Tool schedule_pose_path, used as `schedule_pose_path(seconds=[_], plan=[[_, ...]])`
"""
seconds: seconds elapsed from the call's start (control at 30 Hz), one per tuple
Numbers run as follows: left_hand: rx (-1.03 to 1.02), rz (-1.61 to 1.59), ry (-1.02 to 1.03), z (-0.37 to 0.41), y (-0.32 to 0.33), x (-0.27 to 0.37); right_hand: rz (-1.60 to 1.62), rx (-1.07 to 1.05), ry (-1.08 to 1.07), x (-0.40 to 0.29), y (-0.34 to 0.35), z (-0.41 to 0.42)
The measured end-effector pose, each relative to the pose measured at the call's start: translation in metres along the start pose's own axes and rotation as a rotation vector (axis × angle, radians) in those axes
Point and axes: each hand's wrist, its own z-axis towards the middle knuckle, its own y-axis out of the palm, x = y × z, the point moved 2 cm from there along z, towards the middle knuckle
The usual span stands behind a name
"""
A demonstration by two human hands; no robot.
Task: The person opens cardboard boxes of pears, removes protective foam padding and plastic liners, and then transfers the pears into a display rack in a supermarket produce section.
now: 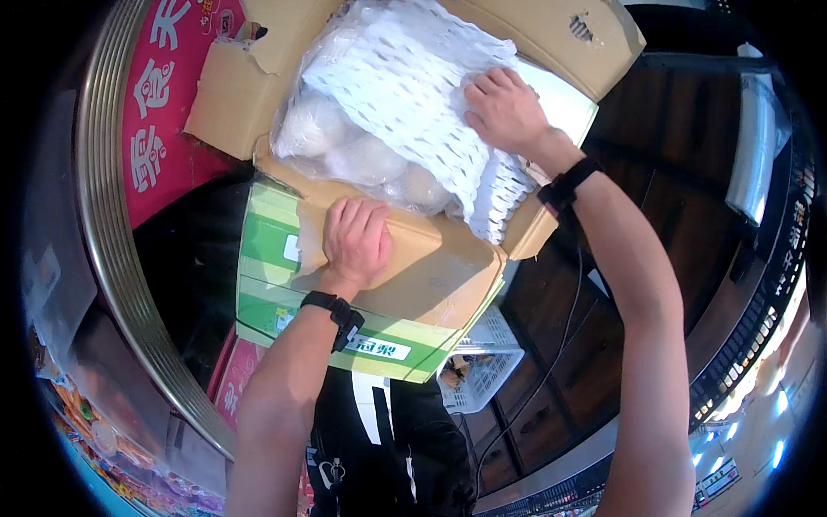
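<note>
An opened cardboard box (400, 310), green on the outside, stands before me with its flaps spread. Inside, round pale fruits (310, 126) sit under clear plastic film (362, 171). A white slitted foam sheet (407, 84) covers much of them, and its near right corner hangs over the box's inner edge. My right hand (507, 110) has its fingers curled into the foam sheet near its right side; the fingertips are partly hidden. My left hand (357, 239) grips the front cardboard flap (426, 271), its fingers bent over the flap's upper part.
A white plastic basket (484, 362) with brown scraps stands below the box, right of my legs. A thin black cable (555, 368) runs down beside it. Left is a curved metal rail (110, 213) with a pink printed panel (168, 110). A plastic film roll (753, 142) lies far right.
</note>
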Motion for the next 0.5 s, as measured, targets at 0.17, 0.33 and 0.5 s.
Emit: schedule_pose_path(seconds=[0.17, 0.33, 0.5], plan=[[0.000, 0.020, 0.012, -0.005, 0.000, 0.003, -0.043, -0.148, -0.058, 0.000, -0.007, -0.013], [0.015, 0.042, 0.023, -0.004, 0.001, 0.002, -0.086, -0.017, -0.064, 0.004, 0.006, -0.008], [0.031, 0.019, 0.046, -0.002, 0.003, 0.004, -0.188, -0.299, -0.135, 0.010, -0.009, 0.023]])
